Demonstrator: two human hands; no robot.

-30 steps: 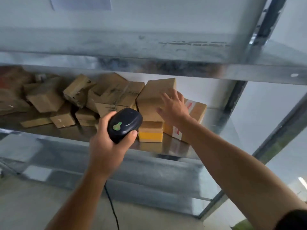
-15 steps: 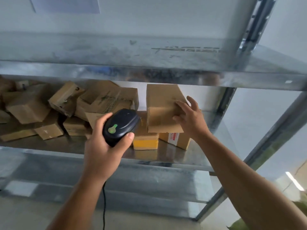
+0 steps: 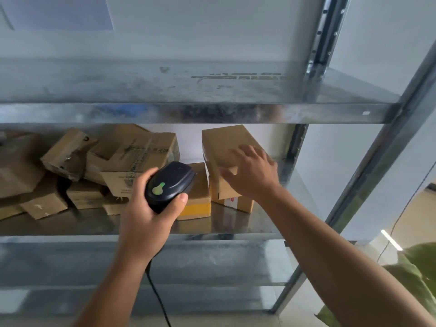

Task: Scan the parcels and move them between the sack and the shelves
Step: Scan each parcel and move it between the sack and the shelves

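A big metal rack of shelves (image 3: 165,113) fills most of the view, with a grey wall behind it. Low on the right, beside the rack, a bit of a green sack (image 3: 420,267) shows. On the middle shelf (image 3: 82,223) there is a messy pile of brown boxes (image 3: 132,152) on the left side, some lying flat and some tipped over on each other. To the right of the pile, a tall box (image 3: 221,147) stands on the same shelf, leaning a little, and its bottom sits on a lower box with a red and white sticker (image 3: 232,202). The right hand (image 3: 252,173) reaches in and holds the tall box at its top front corner, with the fingers over the top and the thumb on the front. That hand is a bit blurry. The left hand (image 3: 144,215) is in front of the shelf and is wrapped tight around a black scanner (image 3: 169,182) with a green button on it. The scanner points at the boxes. Just behind the scanner sits a small box with a yellow band (image 3: 198,204), right beside the tall box. A thin black cord (image 3: 158,300) hangs down from under the left hand.
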